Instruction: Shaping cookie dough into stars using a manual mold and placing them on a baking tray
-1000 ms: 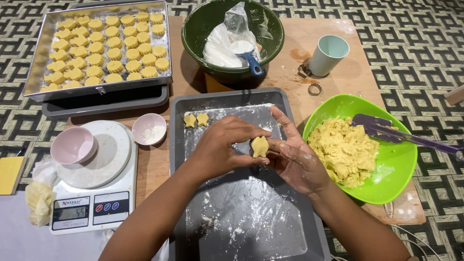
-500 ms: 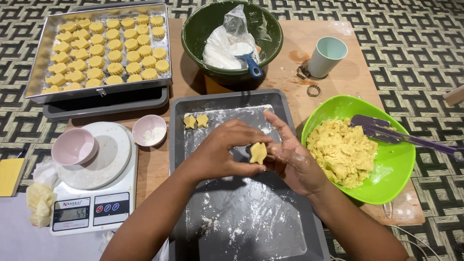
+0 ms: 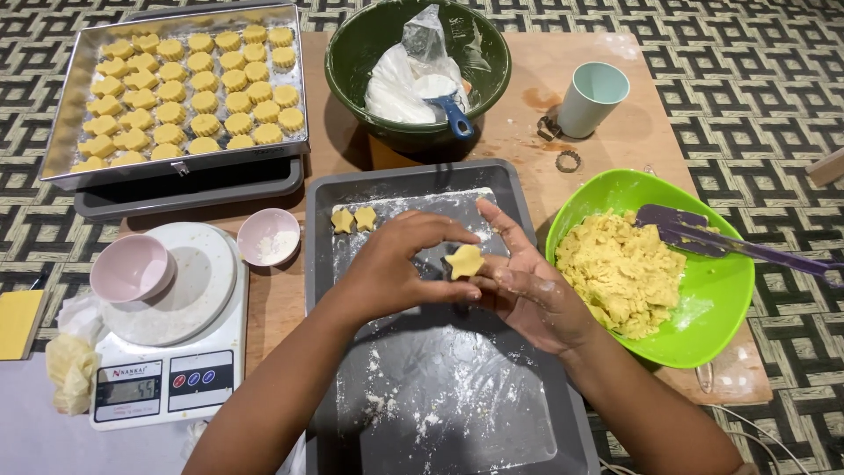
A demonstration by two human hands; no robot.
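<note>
The left hand (image 3: pixel 387 268) pinches a little yellow star of dough (image 3: pixel 464 261) with its fingertips, right over the floury gray tray (image 3: pixel 457 413). The right hand (image 3: pixel 527 295) lies open under the star, touching it. Two more dough stars (image 3: pixel 353 219) sit at the tray's top corner, and a green bowl of dough (image 3: pixel 703 325) is just beside the right hand.

Light: bright, even, from above.
Shadows: soft and short under the dark green bowl (image 3: pixel 418 53) and along the near edge of the metal tray (image 3: pixel 61 141).
Glare: mild sheen on the lime bowl (image 3: pixel 721 290) and scale (image 3: pixel 167 387).
Focus: sharp throughout, no motion blur.
Distortion: slight wide-angle bend at the corners.
</note>
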